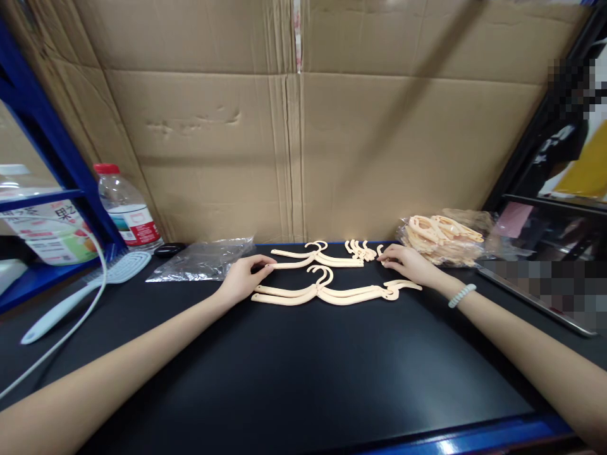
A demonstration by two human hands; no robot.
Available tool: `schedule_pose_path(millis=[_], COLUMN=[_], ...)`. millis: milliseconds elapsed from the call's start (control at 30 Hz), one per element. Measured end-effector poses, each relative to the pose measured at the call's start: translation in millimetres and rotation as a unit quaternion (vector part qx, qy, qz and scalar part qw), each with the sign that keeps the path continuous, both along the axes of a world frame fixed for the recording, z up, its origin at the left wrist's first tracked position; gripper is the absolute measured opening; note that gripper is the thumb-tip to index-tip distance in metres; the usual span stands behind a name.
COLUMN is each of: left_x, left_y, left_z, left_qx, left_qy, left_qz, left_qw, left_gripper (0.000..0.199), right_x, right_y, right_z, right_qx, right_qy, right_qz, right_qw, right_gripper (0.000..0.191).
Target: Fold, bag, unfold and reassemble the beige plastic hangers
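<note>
Cream plastic folding hangers lie on the black table in two groups, one behind the other. My left hand (244, 278) is closed at the left end of the rear hanger pair (334, 260), its thumb and finger pinching the nearer arm. In front of that lies another hanger pair (289, 296), hooks pointing away from me. Small cream hook pieces (359, 249) are heaped right of the rear hangers. My right hand (411, 265) has its fingertips together on a small curved cream piece (380, 251). A loose curved piece (403, 285) touches the front pair's right end.
A clear plastic bag (203, 259) lies left of my left hand, near a pale blue hairbrush (114, 272), a white cable and a red-capped bottle (128, 212). Bagged cream hangers (441, 239) sit at back right, beside a flat metal-edged object (535, 300). Cardboard stands behind.
</note>
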State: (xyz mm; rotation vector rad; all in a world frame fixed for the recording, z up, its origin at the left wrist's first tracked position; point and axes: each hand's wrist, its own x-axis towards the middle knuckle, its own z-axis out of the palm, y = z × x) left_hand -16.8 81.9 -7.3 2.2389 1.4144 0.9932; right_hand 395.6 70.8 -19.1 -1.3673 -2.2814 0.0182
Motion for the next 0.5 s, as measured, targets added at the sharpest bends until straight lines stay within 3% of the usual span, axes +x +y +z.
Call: schedule_pose_path(millis=[500], left_x=[0.2], left_y=[-1.1], left_z=[-0.8], left_qx=[-0.048], left_qy=[-0.106], left_qz=[-0.018], left_qw=[0.993], left_gripper=[0.024], right_x=[0.3], right_y=[-1.5], right_z=[0.4], right_qx=[-0.001], right_qy=[-0.006], right_qz=[-0.003], right_qw=[1.000], right_gripper=[0.021])
